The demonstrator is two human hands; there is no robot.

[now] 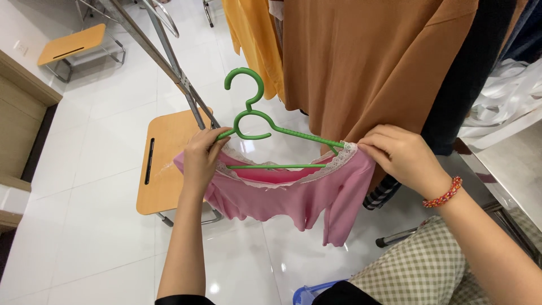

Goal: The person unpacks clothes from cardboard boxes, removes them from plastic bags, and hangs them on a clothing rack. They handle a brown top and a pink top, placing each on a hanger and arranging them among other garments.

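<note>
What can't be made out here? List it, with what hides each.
- Left end of the green hanger: head view, covered by the left hand.
- Pink top, right shoulder seam: under the right hand.
- Blue basket: cut off by the bottom edge.
- Brown garment: top cut off by the frame.

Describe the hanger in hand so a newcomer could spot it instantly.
Below the brown garment on the rack, both hands stretch a small pink top. Threaded through its lace neckline is the green plastic hanger, the only green thing, with a double-curved hook.
</note>
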